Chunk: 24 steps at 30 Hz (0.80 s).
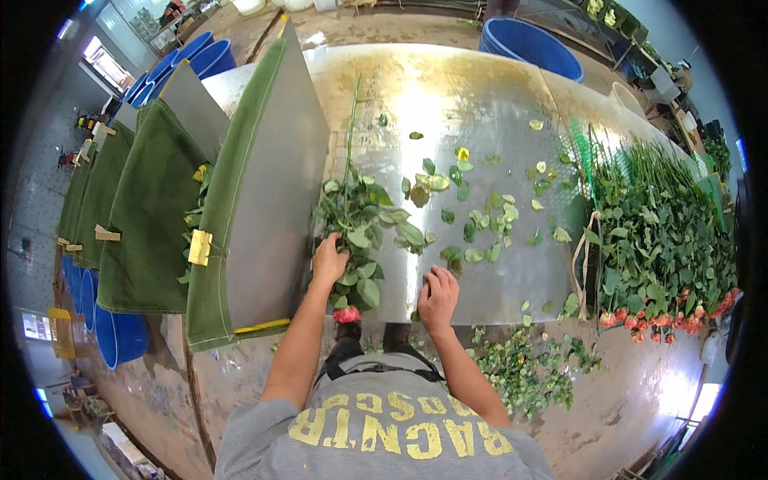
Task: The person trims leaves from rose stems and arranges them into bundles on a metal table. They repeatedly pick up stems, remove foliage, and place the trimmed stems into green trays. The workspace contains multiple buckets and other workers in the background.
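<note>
My left hand reaches into the foliage of a long-stemmed rose lying on the metal table. Its fingertips are partly hidden by leaves, so the grip is unclear. The rose's pink-red bloom lies at the table's near edge, with a bare stem pointing away from me. To the right, my right hand hovers over or rests on the table near the front edge. Its fingers are loosely bent and slightly apart, with nothing visible in them. Loose green leaves lie scattered beyond it.
Upright metal panels with green cloth stand at left, a yellow clip on one. At right, many roses lie beside green netting. Fallen leaves cover the floor; a blue tub stands behind.
</note>
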Each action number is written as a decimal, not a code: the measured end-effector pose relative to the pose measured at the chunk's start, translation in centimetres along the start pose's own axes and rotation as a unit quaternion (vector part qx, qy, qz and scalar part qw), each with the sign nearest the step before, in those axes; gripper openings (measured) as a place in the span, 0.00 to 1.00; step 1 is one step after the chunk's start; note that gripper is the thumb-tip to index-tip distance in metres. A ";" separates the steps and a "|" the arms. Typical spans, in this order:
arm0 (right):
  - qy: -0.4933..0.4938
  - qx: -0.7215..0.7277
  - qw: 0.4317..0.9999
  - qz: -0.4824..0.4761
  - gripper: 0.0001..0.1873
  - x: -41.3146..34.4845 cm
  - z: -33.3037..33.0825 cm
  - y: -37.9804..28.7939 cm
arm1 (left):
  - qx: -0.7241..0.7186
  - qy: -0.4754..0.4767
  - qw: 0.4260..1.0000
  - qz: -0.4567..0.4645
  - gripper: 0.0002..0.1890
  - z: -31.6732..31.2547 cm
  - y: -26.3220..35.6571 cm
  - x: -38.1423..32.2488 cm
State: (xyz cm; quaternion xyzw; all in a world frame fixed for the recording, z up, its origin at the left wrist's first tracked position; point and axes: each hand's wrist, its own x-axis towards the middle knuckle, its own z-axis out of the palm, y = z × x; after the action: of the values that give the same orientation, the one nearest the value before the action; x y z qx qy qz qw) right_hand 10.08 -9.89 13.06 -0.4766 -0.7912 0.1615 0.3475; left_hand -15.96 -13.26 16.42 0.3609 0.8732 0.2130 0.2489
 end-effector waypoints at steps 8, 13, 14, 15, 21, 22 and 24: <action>0.010 0.023 0.999 -0.022 0.09 0.3 0.3 -0.6 | -0.089 -0.043 0.993 -0.059 0.19 2.1 -6.2 5.1; 0.026 0.011 1.000 -0.011 0.09 0.1 0.0 0.2 | -0.559 -0.090 0.824 -0.008 0.19 -2.4 0.7 1.8; 0.025 0.013 1.000 -0.010 0.08 0.0 0.0 0.2 | -0.611 -0.134 0.780 0.000 0.21 -3.5 0.8 0.9; 0.025 0.016 1.000 -0.009 0.08 0.0 -0.1 0.1 | -0.658 -0.178 0.732 0.003 0.23 -4.6 0.9 0.0; 0.034 0.039 0.998 -0.023 0.06 -0.3 -0.1 0.2 | -0.769 -0.235 0.595 0.021 0.25 -8.9 2.4 -8.1; 0.037 0.040 0.998 -0.025 0.06 -0.2 -0.1 0.2 | -0.781 -0.225 0.581 0.029 0.26 -9.5 2.4 -9.9; 0.037 0.042 0.998 -0.018 0.06 -0.1 -0.2 0.0 | -0.803 -0.190 0.563 0.043 0.27 -10.9 1.7 -13.9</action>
State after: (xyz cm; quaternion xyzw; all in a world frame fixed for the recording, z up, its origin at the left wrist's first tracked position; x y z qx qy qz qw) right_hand 10.21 -9.95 13.15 -0.4528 -0.7789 0.1704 0.3991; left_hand -12.96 -24.55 29.84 0.0811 0.2583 0.7633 0.5866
